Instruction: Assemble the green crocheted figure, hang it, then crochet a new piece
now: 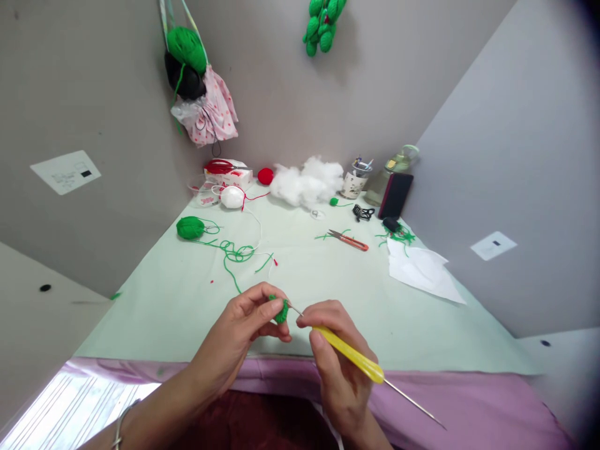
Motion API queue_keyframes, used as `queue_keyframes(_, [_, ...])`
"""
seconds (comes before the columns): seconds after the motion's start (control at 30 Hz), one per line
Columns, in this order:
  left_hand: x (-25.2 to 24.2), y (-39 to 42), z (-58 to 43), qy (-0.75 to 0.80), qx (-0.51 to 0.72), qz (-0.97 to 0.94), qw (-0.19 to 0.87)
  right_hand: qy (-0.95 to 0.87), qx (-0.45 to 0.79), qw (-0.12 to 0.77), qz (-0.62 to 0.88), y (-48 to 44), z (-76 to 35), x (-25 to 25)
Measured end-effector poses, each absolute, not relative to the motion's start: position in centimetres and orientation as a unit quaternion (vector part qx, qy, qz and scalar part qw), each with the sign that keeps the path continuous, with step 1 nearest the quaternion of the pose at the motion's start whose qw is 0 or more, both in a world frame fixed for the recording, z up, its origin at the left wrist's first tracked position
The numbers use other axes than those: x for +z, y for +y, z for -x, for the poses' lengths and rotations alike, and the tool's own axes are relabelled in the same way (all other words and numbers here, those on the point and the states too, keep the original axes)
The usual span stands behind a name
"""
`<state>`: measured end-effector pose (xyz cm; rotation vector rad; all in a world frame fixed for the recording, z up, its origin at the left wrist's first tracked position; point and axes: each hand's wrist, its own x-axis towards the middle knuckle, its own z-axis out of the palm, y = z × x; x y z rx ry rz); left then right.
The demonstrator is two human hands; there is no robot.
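Note:
Between the thumb and fingers of my left hand (248, 322) is a small green crochet piece (282, 310). My right hand (340, 362) grips a crochet hook (351, 354) by its yellow handle. The hook's thin metal tip points left and meets the edge of the piece; whether it sits inside a stitch I cannot tell. A second metal shaft sticks out of the handle's other end, toward the lower right. Green yarn (231, 275) trails over the table beyond my left hand, in loose loops near a green yarn ball (190, 227).
At the back are white stuffing (307, 182), a white yarn ball (232, 197), a red ball (265, 176) and a pen cup (355, 181). Orange thread snips (349, 240) lie right of centre. A phone (396, 196) leans upright near white paper (422, 270). Walls enclose the table.

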<state>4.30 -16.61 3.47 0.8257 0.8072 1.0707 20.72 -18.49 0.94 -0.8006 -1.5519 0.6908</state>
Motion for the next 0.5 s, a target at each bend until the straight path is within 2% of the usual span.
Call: queue_keyframes(0.5, [3.04, -16.66, -4.14, 0.370, 0.475, -0.398, 0.692, -0.674, 0.303, 0.582, 0.340, -18.47, -20.76, 1.06])
